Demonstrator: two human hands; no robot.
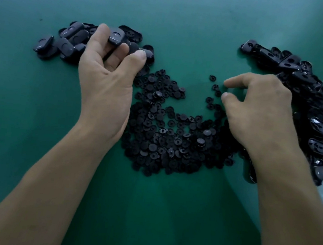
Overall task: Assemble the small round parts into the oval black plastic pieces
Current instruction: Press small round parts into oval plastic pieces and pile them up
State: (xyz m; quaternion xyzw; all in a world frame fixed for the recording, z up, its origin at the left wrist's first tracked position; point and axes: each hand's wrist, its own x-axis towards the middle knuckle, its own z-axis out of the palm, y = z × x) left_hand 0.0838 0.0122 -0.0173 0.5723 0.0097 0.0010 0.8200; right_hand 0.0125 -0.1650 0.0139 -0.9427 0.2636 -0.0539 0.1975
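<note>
The right heap of oval pieces (319, 125) runs past the edge.

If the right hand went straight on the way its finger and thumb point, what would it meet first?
Probably the loose small round parts just off the right hand's fingertips, apart from the main heap; its height above them is unclear.

The left hand (105, 83) and right hand (259, 114) were uncovered, as were both forearms (51, 180) up to the lower edge of the view. The fingers (226, 95) had short-trimmed nails. Tendon lines showed faintly at the left wrist.
</note>
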